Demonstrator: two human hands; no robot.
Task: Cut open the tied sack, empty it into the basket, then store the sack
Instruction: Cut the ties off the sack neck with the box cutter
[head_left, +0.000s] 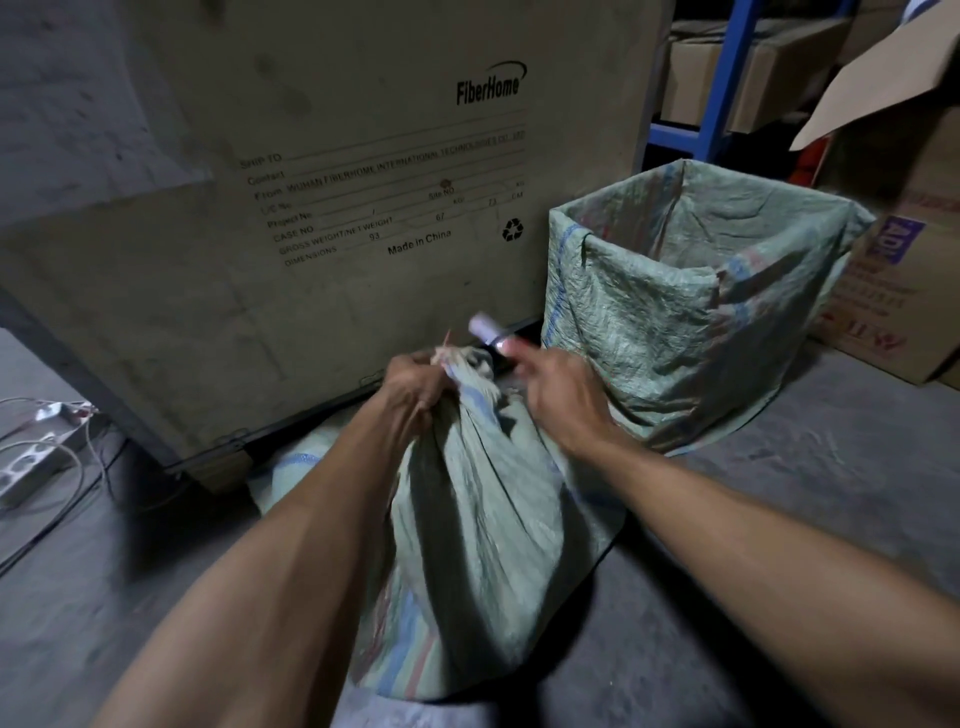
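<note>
A green woven sack (467, 545) with blue and red stripes stands on the floor in front of me, its neck bunched and tied at the top. My left hand (415, 387) grips that bunched neck. My right hand (563, 395) is just right of the neck and holds a small cutter (491, 332) with a pale purple handle and a metal part, blurred. To the right stands the basket (623, 312), open at the top and lined with another green woven sack.
A large "FiberHome" crate (311, 208) stands right behind the sack. Power strips and cables (41, 441) lie at the left. Cardboard boxes (893, 260) and a blue shelf frame (722, 78) fill the right. The floor is grey concrete.
</note>
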